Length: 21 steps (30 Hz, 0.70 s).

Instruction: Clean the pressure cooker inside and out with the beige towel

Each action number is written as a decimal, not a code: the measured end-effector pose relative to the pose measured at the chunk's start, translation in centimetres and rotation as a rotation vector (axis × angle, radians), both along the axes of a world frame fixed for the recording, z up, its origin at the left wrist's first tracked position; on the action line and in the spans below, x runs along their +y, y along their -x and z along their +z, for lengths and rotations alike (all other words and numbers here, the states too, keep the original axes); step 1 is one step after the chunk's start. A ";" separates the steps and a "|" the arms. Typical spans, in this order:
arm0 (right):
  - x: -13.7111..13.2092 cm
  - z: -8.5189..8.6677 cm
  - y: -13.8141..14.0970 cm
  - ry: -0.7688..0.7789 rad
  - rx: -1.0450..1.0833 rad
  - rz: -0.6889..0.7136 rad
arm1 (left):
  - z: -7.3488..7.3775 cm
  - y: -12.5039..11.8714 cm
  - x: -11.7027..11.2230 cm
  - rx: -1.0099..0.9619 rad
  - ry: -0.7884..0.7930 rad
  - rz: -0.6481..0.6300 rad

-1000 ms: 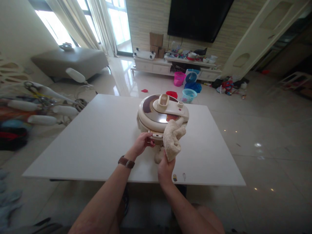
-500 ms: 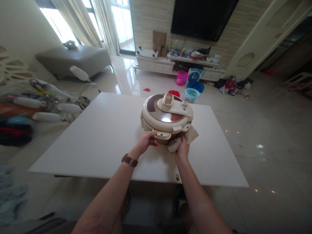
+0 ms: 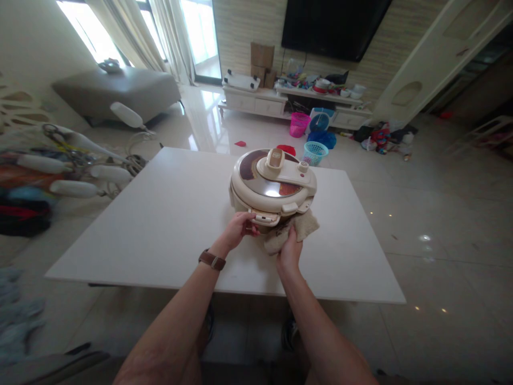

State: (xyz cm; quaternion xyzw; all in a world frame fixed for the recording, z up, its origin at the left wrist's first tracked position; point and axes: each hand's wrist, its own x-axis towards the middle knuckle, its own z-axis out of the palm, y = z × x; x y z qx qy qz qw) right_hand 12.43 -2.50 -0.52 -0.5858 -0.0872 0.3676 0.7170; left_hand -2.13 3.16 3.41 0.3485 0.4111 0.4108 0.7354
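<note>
A cream electric pressure cooker (image 3: 272, 184) with a brown-and-silver lid stands on the white table (image 3: 168, 224). My left hand (image 3: 237, 229), a brown watch on its wrist, grips the cooker's front handle tab. My right hand (image 3: 289, 250) is closed on a beige cloth (image 3: 298, 227) and presses it against the cooker's lower right side, under the lid's rim. Part of the cloth is hidden beneath the cooker's edge.
A clothes rack (image 3: 72, 171) with white arms and clothes stands left of the table. Beyond are a grey sofa (image 3: 116, 96), a low TV cabinet (image 3: 288, 104) with clutter, pink and blue baskets (image 3: 306, 136) and toys on the glossy floor.
My right hand brought the cloth down from the lid's top to the cooker's lower right side. My left hand has stayed on the front handle.
</note>
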 end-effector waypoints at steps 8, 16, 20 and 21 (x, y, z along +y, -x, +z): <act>2.1 -1.2 -3.0 0.065 0.068 -0.026 | 0.0 -0.1 0.0 -0.009 0.006 0.007; 1.4 -1.3 -1.2 0.032 0.237 -0.001 | -0.2 -0.1 0.1 -0.010 0.019 0.015; 2.1 -0.8 -3.0 0.086 0.310 0.018 | -0.2 -0.1 0.0 -0.013 0.010 0.015; 2.1 -0.7 -3.1 0.084 0.308 0.015 | -0.2 -0.1 0.0 -0.014 0.008 0.015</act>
